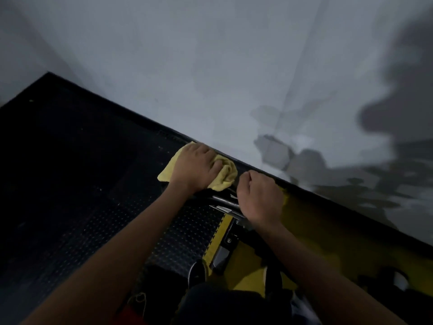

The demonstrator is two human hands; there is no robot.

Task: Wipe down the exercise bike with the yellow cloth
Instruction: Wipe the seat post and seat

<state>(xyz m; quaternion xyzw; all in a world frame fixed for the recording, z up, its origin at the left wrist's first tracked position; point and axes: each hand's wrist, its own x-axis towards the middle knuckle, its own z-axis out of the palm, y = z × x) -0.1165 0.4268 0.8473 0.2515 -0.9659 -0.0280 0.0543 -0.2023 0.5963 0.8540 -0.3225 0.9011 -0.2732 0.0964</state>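
My left hand point(195, 167) lies palm down on the yellow cloth point(226, 175) and presses it onto the left end of the exercise bike's handlebar. The metal bar of the exercise bike point(223, 202) shows between my hands, with its dark frame running down toward me. My right hand point(259, 198) is closed in a fist around the right part of the bar. The bike's lower parts are dim and partly hidden by my arms.
A grey wall point(234, 66) rises right behind the handlebar. Black studded floor mats point(82, 184) cover the left, and yellow mats point(328, 231) lie to the right. A dark object point(396, 280) sits low on the right.
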